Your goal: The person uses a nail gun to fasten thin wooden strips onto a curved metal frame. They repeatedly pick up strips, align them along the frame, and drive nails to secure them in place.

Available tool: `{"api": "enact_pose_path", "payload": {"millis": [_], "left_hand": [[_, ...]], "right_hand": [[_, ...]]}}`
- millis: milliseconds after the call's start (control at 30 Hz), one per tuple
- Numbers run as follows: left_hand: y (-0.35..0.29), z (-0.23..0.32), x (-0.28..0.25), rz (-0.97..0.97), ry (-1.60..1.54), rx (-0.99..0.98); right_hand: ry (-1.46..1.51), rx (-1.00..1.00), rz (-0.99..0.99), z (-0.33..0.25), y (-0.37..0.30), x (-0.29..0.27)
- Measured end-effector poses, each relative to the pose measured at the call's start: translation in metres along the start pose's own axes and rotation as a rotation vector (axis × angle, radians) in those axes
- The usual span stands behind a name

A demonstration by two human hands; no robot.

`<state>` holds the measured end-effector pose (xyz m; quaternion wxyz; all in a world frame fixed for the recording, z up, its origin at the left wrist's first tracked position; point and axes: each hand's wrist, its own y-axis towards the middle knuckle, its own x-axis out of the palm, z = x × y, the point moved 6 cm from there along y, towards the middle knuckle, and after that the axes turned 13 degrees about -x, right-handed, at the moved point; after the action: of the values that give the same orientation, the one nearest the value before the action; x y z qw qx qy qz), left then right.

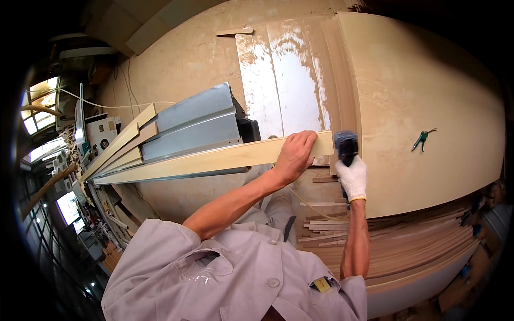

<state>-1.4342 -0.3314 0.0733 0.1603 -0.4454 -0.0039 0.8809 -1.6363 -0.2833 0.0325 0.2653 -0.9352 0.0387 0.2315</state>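
Note:
A long, pale wooden board (214, 159) runs from the far left to the middle of the view. My bare left hand (293, 156) is closed over it near its right end, fingers across the upper face. In a white glove, my right hand (353, 179) is wrapped round a blue and black power tool (346, 143). The tool's head is at the board's right end; whether the two touch I cannot tell. Most of the tool's grip is hidden by the glove.
At left the board lies along a grey metal machine table (198, 115) with several other wood strips (120, 140). A tall plywood stack (407, 101) fills the right, a green-handled hand tool (423, 139) on it. Wood strips (326, 224) lie lower right. A cable (316, 210) passes near my legs.

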Motion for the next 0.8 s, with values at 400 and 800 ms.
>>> {"api": "enact_pose_path", "payload": {"millis": [400,800], "left_hand": [[0.001,0.000,-0.007,0.006,-0.039,-0.008],[-0.005,-0.018,0.001,-0.030,-0.299,-0.063]], "right_hand": [[-0.010,0.027,0.050,-0.006,-0.005,-0.010],[0.105,-0.010,0.028,-0.062,-0.071,-0.036]]}}
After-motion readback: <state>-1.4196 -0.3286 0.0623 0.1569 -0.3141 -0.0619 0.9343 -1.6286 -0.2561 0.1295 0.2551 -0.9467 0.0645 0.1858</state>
